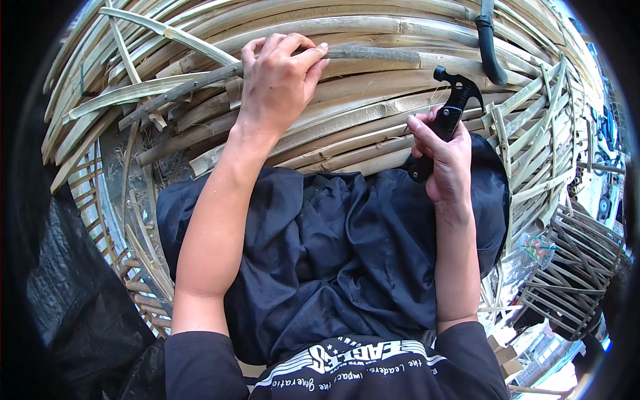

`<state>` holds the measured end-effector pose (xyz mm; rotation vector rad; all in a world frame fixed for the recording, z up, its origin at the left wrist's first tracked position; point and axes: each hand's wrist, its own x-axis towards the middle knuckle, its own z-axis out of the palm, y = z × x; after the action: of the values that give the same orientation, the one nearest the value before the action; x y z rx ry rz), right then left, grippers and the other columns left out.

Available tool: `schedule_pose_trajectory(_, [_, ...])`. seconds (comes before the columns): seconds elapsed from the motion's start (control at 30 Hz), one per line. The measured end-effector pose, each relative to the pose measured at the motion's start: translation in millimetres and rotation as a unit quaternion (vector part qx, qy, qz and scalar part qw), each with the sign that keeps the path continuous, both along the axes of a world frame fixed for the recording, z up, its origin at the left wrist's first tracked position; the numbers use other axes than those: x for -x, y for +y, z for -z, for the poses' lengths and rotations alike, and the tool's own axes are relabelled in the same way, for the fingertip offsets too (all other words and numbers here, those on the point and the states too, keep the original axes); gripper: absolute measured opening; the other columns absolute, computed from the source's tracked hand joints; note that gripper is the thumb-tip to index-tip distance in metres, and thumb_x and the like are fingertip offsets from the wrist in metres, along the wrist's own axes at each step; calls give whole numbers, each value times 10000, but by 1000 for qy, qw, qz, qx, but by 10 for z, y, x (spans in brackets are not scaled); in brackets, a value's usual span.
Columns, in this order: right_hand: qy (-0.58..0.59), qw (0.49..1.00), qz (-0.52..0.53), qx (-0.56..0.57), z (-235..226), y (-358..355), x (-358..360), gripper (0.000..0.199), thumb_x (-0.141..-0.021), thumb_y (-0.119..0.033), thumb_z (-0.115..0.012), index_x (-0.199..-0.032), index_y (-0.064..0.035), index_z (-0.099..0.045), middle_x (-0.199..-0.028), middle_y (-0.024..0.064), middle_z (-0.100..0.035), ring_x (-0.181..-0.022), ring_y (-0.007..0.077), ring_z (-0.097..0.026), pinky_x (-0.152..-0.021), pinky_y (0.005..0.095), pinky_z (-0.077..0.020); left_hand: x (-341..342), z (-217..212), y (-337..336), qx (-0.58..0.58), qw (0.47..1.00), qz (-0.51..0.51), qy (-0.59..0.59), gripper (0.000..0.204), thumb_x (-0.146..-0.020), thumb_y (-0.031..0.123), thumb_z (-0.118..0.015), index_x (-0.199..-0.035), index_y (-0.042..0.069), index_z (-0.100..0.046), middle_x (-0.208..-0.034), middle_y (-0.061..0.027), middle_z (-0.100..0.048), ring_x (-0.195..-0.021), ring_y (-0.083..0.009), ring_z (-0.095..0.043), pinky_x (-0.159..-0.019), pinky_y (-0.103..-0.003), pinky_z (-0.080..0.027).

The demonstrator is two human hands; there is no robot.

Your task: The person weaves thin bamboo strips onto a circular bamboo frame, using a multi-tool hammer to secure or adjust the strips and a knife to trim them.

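Two things in hand: a slender, curved, greyish-brown stick (pixel 370 54) and a compact black metal claw hammer with a jointed handle (pixel 452 110).
Stick: it lay across the upper rows of split bamboo, seemingly running on beneath the knuckles.
Left hand (pixel 277 73): it was closed over the stick from above, thumb and forefinger nearly meeting.
Right hand (pixel 448 150): it was wrapped around the hammer's handle, head up, well apart from the stick.
Good handling: a firm pinch close to the working spot seemed wise, with fingertips clear of any blow; a grip lower on the handle would probably have given more swing.
Bamboo: long, pale, split strips (pixel 373 115) bowed across the area beyond the knees.
Lap: shiny, dark navy cloth (pixel 333 233) covered it.
Right edge: a slatted, grey-brown crate (pixel 573 273) stood beyond.
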<state>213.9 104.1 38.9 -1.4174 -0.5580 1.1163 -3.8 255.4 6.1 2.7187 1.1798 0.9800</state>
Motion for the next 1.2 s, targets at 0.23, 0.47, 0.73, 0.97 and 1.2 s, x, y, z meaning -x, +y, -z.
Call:
schedule_pose_trajectory(0.23, [16,1000,-7,2,10,0,0,332,-811,-49,-863,-955,-93,-567,-894,49,-707,-634,58,-562,-557,230,-454,-11,-11,2,1,1000,-2,-8,172,-909,235,-748,-1051,149,-795,-999,30,-717,-996,-210,-650,-976,-417,-422])
schedule_pose_trajectory(0.47, [29,1000,-7,7,9,0,10,342,-809,-38,-863,-967,-82,-563,-891,60,-708,-637,59,-569,-553,228,-455,5,11,33,-12,999,4,-38,137,-895,224,-762,-1004,150,-797,-965,29,-710,-968,-200,-647,-975,-433,-411])
schedule_pose_trajectory(0.73, [18,999,27,35,159,231,-48,349,-812,-67,-872,-955,-89,-554,-882,49,-691,-693,89,-615,-599,257,-509,-30,37,55,14,998,-1,-57,144,-881,241,-775,-995,154,-792,-960,29,-711,-961,-204,-646,-981,-433,-400])
schedule_pose_trajectory(0.97, [77,994,65,33,199,533,-58,378,-809,-87,-874,-937,-132,-522,-805,-2,-634,-610,66,-525,-584,275,-486,2,-21,38,16,1000,2,3,394,-781,352,-855,-1114,166,-756,-1094,25,-689,-1077,-202,-621,-1045,-473,-373])
schedule_pose_trajectory(1.2, [91,994,59,5,320,525,-41,384,-801,-93,-878,-936,-139,-521,-787,-15,-631,-597,52,-508,-570,257,-453,5,0,21,29,999,-7,38,466,-753,316,-870,-1175,203,-707,-1152,28,-674,-1124,-214,-619,-1079,-494,-355])
